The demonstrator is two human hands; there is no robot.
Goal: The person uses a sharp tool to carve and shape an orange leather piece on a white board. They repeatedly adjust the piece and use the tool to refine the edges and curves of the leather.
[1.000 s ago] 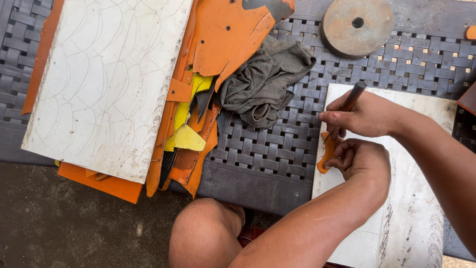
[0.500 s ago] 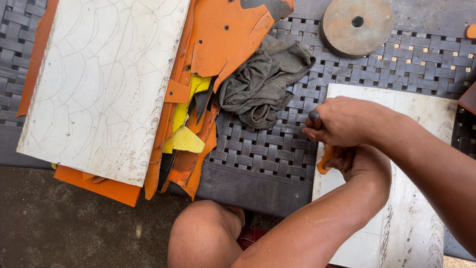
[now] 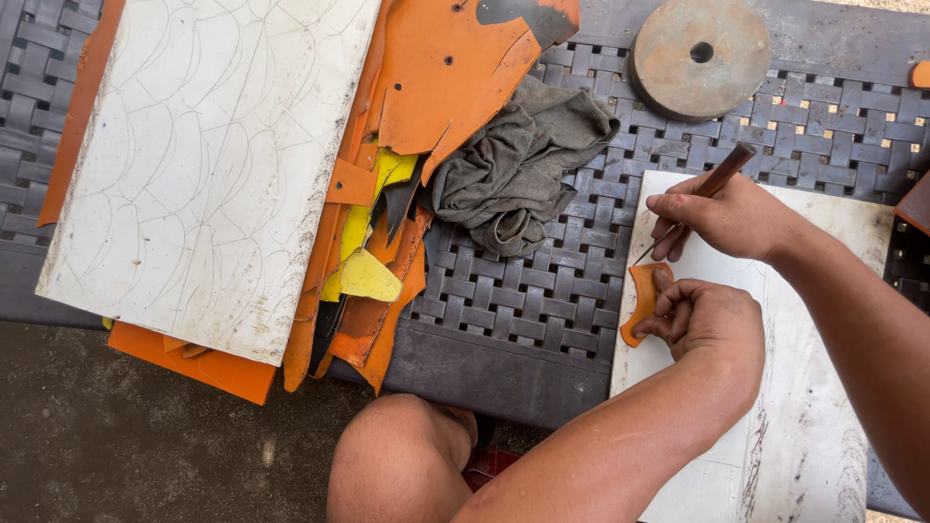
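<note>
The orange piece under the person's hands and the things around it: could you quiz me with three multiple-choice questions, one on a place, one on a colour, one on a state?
1. Where does the grey cloth lie?
A. on the woven mat, between the orange sheets and the white board
B. on the round disc
C. on the knee

2. What colour is the small piece under the left hand?
A. yellow
B. orange
C. black

3. How does the right hand hold the brown-handled tool?
A. lying loose on an open palm
B. gripped in the fingers, tip down near the piece
C. raised high, away from the board

Answers: 1 A, the cloth is bunched on the mat beside the sheets. 2 B, it matches the sheets. 3 B, the fingers close around the handle.
</note>
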